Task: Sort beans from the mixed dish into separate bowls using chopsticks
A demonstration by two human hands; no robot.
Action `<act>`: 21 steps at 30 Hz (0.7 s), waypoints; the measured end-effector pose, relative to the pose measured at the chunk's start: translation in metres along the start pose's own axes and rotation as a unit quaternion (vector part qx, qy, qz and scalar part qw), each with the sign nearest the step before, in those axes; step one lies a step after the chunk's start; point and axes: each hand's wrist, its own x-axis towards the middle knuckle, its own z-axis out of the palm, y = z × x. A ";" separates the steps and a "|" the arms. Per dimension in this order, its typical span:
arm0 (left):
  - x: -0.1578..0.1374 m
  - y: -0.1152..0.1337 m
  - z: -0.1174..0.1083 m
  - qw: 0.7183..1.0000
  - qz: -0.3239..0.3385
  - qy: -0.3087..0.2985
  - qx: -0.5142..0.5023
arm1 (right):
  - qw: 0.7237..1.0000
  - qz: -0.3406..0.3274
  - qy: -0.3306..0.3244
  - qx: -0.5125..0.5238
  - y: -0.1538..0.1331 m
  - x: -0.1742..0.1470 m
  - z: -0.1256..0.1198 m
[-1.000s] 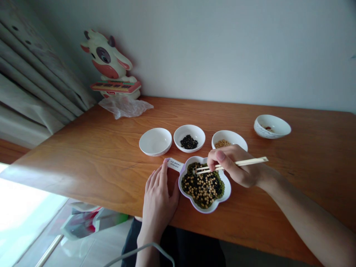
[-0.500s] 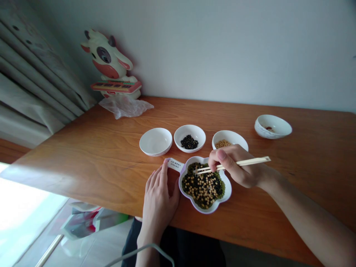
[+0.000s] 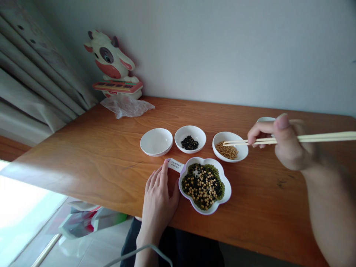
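A pair of pale chopsticks is gripped in my right hand. Their tips reach over the white bowl of soybeans; whether a bean is between them I cannot tell. My left hand lies with outstretched fingers on the table, against the handle of a flower-shaped dish. Mixed green, black and yellow beans fill that dish. Behind it stand a white bowl with black beans and a bare white bowl.
Partly hidden behind my right hand is another white bowl. A cow toy with a keyboard leans at the back left, a crumpled plastic bag before it. The wooden table's front edge runs near my lap. A grey cable crosses my left forearm.
My right hand has swung right and away from the flower-shaped dish, bringing the chopstick tips over to the soybean bowl. The left hand has stayed put.
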 end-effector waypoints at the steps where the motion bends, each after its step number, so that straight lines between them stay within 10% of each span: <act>1: 0.000 0.000 0.000 1.000 -0.002 0.000 0.001 | 1.000 0.004 0.004 -0.003 0.003 0.000 -0.002; 21: 0.000 0.001 -0.001 1.000 -0.002 -0.005 0.001 | 0.977 -0.078 -0.173 0.101 -0.038 0.001 0.082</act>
